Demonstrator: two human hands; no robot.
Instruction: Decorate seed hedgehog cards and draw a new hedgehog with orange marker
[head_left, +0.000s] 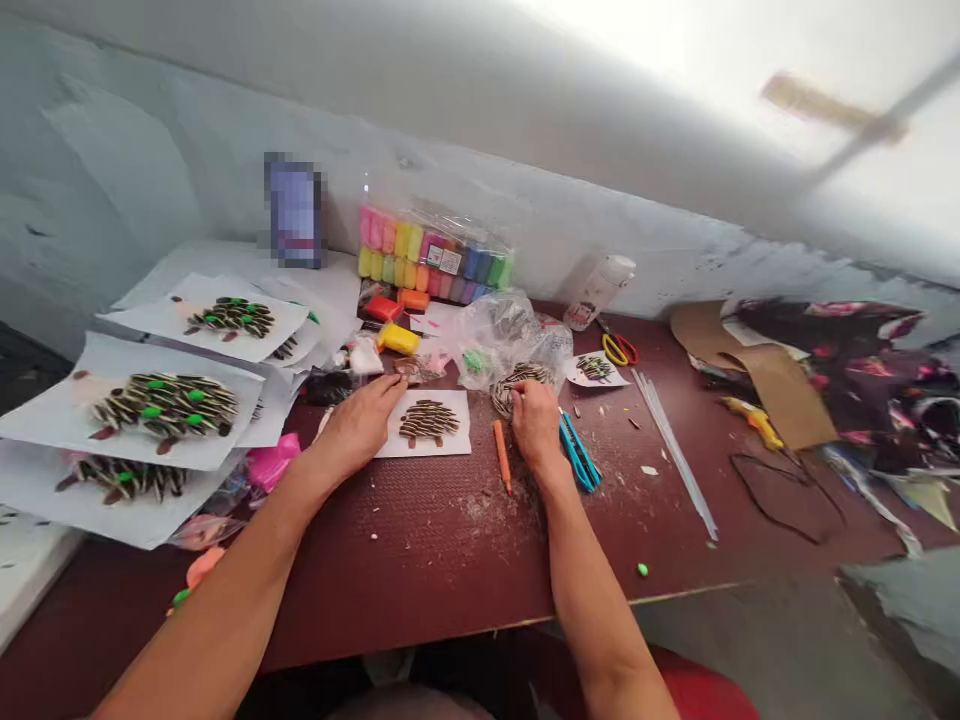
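While the left hand (358,422) lay beside the white sheet (456,442), the right hand (537,425) dipped to the seeds (531,372)

As I looked down through the head camera, the sheet lay flat on the counter (442,560) at the middle of the frame, bearing a seed figure (429,422) with brown feet. I had the left hand at its upper left corner, fingers bent and close together near a small clear packet (421,368); I could not tell whether they gripped anything. The right hand's fingers were curled together at the striped seeds, right of the sheet, but I could not make out a seed pinched between them.

Between the sheet and the right forearm lay an orange marker (502,456), and just right of that wrist a blue cutter (578,452). Behind the seeds sat crumpled clear bags (499,325), with a yellow clay pack (398,339) to their left and a multicolored clay set (435,258) against the wall (600,215). Finished-looking seed pictures (161,405) were stacked at the left of the frame. Scissors (619,349) lay near a white bottle (598,292), right of center.
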